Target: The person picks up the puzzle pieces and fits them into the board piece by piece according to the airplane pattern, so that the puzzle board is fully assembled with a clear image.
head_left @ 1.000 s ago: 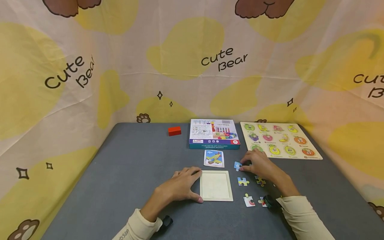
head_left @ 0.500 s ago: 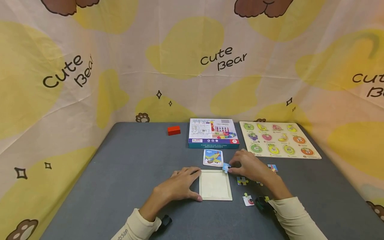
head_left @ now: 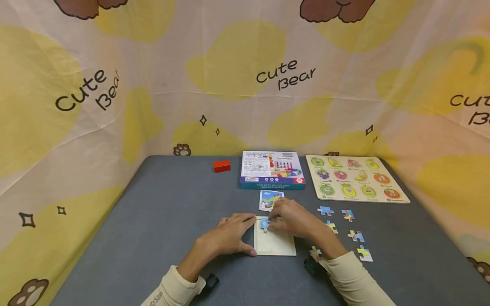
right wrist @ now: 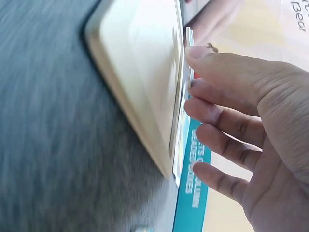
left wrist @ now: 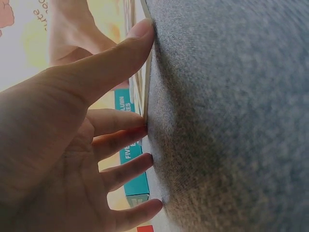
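Observation:
In the head view, my right hand (head_left: 292,219) pinches a light blue jigsaw piece (head_left: 265,224) between thumb and fingers, over the upper left of a pale wooden puzzle tray (head_left: 274,250). The piece shows edge-on in the right wrist view; whether it touches the tray floor I cannot tell. My left hand (head_left: 227,238) rests at the tray's left side, its thumb (left wrist: 140,31) and index fingertip touching the edge, the other fingers spread on the table. Behind the tray lies a picture card (head_left: 268,199) of a yellow plane, partly covered by the right hand.
Several loose jigsaw pieces (head_left: 356,236) lie right of the tray, some partly behind the right forearm. At the back stand a boxed bead set (head_left: 273,170), a fruit board (head_left: 357,178) and a red block (head_left: 222,166). A printed cloth (head_left: 229,85) hangs behind the table.
My right hand has carried the blue jigsaw piece leftward from the loose pieces, across the tray's right rim to its upper left. The left hand keeps its place at the tray's edge.

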`<state>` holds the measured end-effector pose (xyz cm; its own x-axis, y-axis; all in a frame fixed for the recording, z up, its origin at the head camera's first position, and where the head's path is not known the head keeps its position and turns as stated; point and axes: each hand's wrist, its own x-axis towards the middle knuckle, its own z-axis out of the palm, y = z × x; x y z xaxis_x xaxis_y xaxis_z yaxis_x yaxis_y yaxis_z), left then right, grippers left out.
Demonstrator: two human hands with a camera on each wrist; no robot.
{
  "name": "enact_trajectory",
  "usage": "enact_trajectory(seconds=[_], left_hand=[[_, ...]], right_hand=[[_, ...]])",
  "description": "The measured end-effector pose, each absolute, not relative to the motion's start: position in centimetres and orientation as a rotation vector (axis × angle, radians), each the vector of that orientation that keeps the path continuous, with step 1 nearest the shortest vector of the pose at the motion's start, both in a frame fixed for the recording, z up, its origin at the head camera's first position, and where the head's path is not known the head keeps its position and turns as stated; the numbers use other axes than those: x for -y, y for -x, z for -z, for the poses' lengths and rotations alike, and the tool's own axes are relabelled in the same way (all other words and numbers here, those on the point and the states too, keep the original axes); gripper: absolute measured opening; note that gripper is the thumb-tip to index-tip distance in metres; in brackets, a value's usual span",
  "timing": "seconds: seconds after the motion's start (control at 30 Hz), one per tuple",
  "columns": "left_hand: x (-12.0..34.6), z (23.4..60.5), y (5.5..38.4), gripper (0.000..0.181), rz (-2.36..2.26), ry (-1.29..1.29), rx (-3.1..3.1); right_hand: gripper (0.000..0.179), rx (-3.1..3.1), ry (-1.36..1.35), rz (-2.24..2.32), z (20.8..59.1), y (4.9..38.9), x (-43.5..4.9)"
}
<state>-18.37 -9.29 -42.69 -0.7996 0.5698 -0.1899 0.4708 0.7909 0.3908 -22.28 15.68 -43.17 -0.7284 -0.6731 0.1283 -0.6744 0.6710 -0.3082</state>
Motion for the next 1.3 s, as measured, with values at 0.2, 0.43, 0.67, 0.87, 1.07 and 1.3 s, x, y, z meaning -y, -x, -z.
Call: enact_trajectory(seconds=[0.2,0.43,0.67,0.87,1.07,1.3], left_hand=[[9.4,42.8,18.3,0.095,-0.471,-0.814,-2.688],[9.4,42.9,18.3,0.095,-0.471,-0.826,-2.69],[9.4,42.9,18.2,0.095,-0.455,-0.824,-2.696],[9.3,42.8,18.2,0.088,-0.451,-0.855,-2.699],[9.1,42.7,18.0,0.08,-0.443,-0.939,-2.677],[9.0,42.5,17.7,0.073,-0.403,-0.984,-2.647]], right_hand=[[0.021,2.862,-1.192,-0.502,43.4,22.3,-14.9],[0.02,2.883,-1.176,-0.553,43.6,22.3,-15.0],[0.015,2.87,-1.186,-0.576,43.8,22.4,-14.6],[0.014,2.875,-1.13,-0.613,43.9,22.3,-14.4],[0.016,2.926,-1.028,-0.69,43.9,22.2,-14.4],[0.021,2.946,-1.014,-0.744,43.9,22.6,-14.8]])
